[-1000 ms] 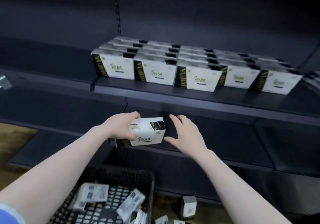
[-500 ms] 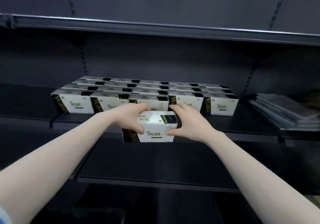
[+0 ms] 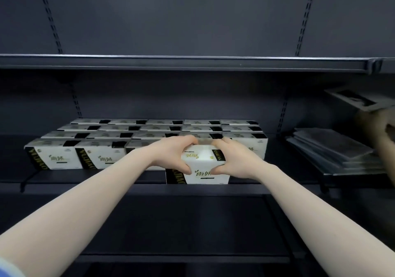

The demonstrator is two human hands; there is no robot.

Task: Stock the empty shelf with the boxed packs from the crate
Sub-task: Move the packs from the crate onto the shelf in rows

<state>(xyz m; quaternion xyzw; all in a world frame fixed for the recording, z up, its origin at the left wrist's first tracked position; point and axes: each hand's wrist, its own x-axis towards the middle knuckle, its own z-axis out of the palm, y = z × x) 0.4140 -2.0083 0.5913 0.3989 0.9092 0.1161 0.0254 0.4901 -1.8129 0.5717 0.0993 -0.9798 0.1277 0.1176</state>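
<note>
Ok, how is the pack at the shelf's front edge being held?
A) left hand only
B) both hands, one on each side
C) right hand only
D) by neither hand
B: the left hand and the right hand each curl round a side of the pack at the front of the shelf.

Grey flat stack at right

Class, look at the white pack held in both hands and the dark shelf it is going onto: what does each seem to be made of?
White pack: probably printed cardboard with a slight sheen; crisp folded edges, flat printed faces.
Dark shelf: likely painted metal, matte; thin straight front lip, slotted uprights behind.
</note>
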